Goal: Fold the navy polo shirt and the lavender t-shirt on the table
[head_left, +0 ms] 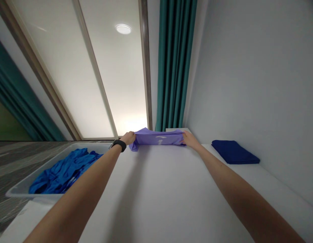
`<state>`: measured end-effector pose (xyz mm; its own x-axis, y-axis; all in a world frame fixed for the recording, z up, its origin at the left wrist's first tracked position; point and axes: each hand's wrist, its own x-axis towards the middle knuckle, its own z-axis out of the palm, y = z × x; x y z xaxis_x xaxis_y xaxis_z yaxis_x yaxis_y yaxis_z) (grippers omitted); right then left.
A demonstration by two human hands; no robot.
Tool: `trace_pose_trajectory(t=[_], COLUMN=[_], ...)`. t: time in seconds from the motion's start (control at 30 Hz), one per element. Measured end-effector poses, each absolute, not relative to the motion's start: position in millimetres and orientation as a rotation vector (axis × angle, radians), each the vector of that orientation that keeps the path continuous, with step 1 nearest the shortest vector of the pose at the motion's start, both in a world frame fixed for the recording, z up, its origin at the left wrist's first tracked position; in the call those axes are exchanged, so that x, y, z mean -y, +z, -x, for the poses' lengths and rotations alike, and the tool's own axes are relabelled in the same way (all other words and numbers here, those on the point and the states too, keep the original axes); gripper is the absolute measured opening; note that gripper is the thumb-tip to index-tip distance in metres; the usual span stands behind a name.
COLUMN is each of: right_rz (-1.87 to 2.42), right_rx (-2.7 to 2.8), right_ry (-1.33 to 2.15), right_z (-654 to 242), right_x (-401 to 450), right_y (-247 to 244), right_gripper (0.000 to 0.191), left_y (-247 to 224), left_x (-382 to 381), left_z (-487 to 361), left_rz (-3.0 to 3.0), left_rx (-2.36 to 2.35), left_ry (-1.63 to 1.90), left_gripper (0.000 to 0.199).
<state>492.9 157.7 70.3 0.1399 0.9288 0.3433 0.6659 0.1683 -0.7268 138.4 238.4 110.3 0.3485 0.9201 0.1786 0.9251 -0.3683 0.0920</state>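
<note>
A purple garment [159,137] with a small white print is stretched between my two hands at the far part of the white table [161,189]. My left hand [128,137], with a black band on its wrist, is closed on the cloth's left end, where a loose corner hangs down. At the other end my right hand [190,139] grips the cloth's edge between thumb and fingers. Whether the garment's lower edge touches the table, I cannot tell. My left arm hides part of the clear bin's right side.
To the left stands a clear plastic bin [18,189] with crumpled blue clothes [67,168] in it. A folded navy cloth [234,152] lies at the table's right side, near the grey wall [255,74]. A green curtain [175,67] and frosted panels [116,74] rise beyond the table.
</note>
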Motion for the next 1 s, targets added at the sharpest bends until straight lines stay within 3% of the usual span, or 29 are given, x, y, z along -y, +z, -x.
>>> trace_pose_trajectory(t=[0.23,0.43,0.73,1.0], right_rz=[1.442,1.62,1.639,1.614], right_rx=[1.559,1.695,1.777,1.982], right_ry=[-0.064,0.079,0.439,0.387], right_z=[-492.7,-490.7,-480.8,-490.0], right_x=[-164.2,-140.7,-65.7,-36.1], right_y=[102.0,67.6,-28.4,-48.3], right_gripper=[0.052,0.044,0.034,0.04], left_y=[133.3,101.0,8.7,-3.8], left_x=[-232.7,-205.5,-136.4,-107.8], left_z=[-144.9,-125.6,-104.5,-91.4], left_rz=[2.408,2.458,2.614,2.56], left_rx=[1.687,1.765,1.731,1.516], left_ry=[-0.542,-0.387,-0.208,-0.094], left_gripper=[0.051,0.038,0.047,0.05])
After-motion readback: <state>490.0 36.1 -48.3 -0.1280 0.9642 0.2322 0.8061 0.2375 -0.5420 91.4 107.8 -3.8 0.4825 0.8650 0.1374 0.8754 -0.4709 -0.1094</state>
